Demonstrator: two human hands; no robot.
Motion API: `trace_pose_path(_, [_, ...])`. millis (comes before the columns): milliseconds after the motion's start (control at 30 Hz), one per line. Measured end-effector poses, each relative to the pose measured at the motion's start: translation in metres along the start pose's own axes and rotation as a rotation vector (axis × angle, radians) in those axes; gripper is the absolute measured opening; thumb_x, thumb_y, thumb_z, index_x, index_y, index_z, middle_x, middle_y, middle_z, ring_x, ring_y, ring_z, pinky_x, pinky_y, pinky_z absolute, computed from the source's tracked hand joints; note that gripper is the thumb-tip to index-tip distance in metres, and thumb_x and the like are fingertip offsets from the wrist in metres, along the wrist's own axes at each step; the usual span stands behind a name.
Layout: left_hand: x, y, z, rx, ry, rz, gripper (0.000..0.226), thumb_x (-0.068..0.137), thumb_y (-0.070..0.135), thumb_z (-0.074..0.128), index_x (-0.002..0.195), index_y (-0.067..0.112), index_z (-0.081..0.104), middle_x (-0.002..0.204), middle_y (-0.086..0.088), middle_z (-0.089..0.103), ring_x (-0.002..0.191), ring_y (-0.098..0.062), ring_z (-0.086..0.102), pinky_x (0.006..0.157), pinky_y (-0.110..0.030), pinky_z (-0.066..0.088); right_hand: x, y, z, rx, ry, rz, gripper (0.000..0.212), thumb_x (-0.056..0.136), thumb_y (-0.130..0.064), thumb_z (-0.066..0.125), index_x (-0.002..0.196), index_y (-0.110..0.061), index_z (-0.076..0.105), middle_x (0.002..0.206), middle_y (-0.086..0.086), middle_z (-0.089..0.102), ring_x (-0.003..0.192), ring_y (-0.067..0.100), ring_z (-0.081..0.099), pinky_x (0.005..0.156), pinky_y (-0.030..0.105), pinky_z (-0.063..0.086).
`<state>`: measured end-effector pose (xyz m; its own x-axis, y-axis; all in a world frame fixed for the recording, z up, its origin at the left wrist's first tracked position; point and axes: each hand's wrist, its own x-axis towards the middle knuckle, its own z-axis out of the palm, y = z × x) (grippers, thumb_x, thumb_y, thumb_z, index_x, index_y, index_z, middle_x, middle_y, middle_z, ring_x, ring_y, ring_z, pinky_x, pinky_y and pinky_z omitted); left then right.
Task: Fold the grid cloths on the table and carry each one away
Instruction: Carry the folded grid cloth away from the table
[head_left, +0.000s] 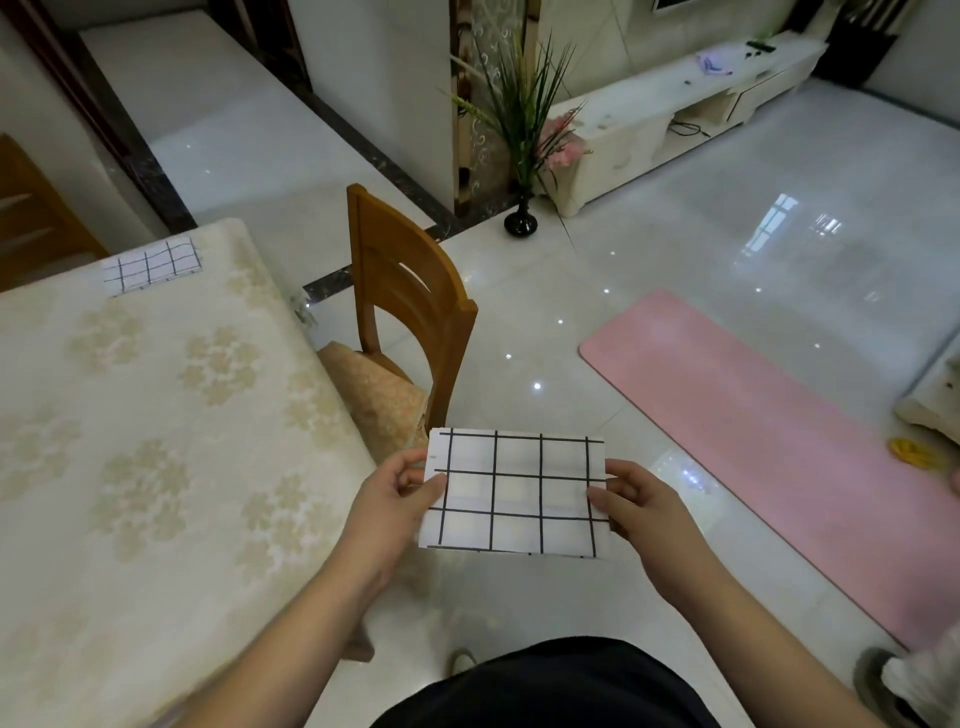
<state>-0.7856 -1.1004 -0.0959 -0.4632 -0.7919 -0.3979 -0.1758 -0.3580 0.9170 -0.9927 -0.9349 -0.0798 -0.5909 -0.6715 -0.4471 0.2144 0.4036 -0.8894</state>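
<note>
**A:** Where is the cloth sitting?

**B:** A folded cloth (517, 493), white with black grid lines, is hanging in the air over the tiled floor (675, 270), off the table (156, 415). The left hand (387, 501) is pinching its left edge, thumb on top. The right hand (641, 501) is pinching its right edge the same way.

**A:** Which way is it running?

**B:** Its long axis is lying left to right between the 2 hands, face up and nearly flat.

**A:** What edges are lying close?

**B:** The table edge is running just left of the left forearm. A wooden chair (410, 306) is standing beyond the cloth, tucked against the table. A pink mat (769, 431) is lying on the floor to the right, well apart from the cloth. Bare floor is opening ahead toward a vase (519, 221) of green leaves.

**A:** Any other cloths?

**B:** 1 more folded grid cloth, the far cloth (150, 266), is resting on the table's far corner.

**A:** Any writing?

**B:** None that I can read.
</note>
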Motion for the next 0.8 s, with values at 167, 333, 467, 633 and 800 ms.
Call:
trace_pose_path(167, [0.046, 0.018, 0.024, -0.014, 0.010, -0.035, 0.027, 0.090, 0.004, 0.065, 0.111, 0.020, 0.066, 0.082, -0.002, 0.071, 0.079, -0.018, 0.070, 0.064, -0.025, 0.053, 0.052, -0.016, -0.015, 0.007, 0.009, 0.003, 0.026, 0.089, -0.012, 0.067, 0.109, -0.028, 0.063, 0.082, -0.002, 0.064, 0.073, 0.002, 0.064, 0.068, 0.018, 0.048])
trace_pose_path(333, [0.104, 0.039, 0.064, 0.019, 0.022, -0.072, 0.028, 0.090, 0.008, 0.066, 0.115, 0.022, 0.065, 0.089, -0.005, 0.074, 0.085, -0.024, 0.072, 0.069, -0.035, 0.057, 0.117, -0.036, -0.044, 0.061, -0.019, -0.009, 0.024, 0.090, -0.007, 0.065, 0.105, -0.026, 0.067, 0.095, 0.013, 0.070, 0.087, 0.020, 0.071, 0.067, 0.019, 0.054])
trace_pose_path(467, [0.149, 0.066, 0.107, 0.048, 0.056, -0.072, 0.029, 0.091, 0.009, 0.065, 0.117, 0.021, 0.064, 0.098, -0.012, 0.073, 0.091, -0.029, 0.071, 0.080, -0.040, 0.059, 0.172, -0.060, -0.075, 0.095, -0.034, -0.011, 0.024, 0.090, -0.003, 0.064, 0.101, -0.025, 0.067, 0.083, 0.004, 0.068, 0.078, 0.013, 0.069, 0.065, 0.019, 0.053])
trace_pose_path(633, [0.199, 0.103, 0.160, 0.076, 0.044, -0.079, 0.029, 0.092, 0.008, 0.063, 0.119, 0.017, 0.065, 0.102, -0.010, 0.073, 0.091, -0.025, 0.072, 0.077, -0.038, 0.060, 0.241, -0.091, -0.121, 0.105, -0.080, -0.023, 0.025, 0.090, -0.005, 0.064, 0.104, -0.024, 0.071, 0.094, 0.015, 0.069, 0.088, 0.026, 0.070, 0.081, 0.037, 0.055])
trace_pose_path(800, [0.241, 0.127, 0.191, 0.003, 0.071, -0.102, 0.026, 0.092, 0.006, 0.062, 0.115, 0.017, 0.066, 0.103, -0.010, 0.074, 0.095, -0.029, 0.071, 0.084, -0.047, 0.058, 0.293, -0.112, -0.142, 0.116, -0.101, -0.023, 0.026, 0.091, -0.005, 0.063, 0.108, -0.023, 0.070, 0.103, 0.022, 0.067, 0.095, 0.032, 0.069, 0.089, 0.044, 0.056])
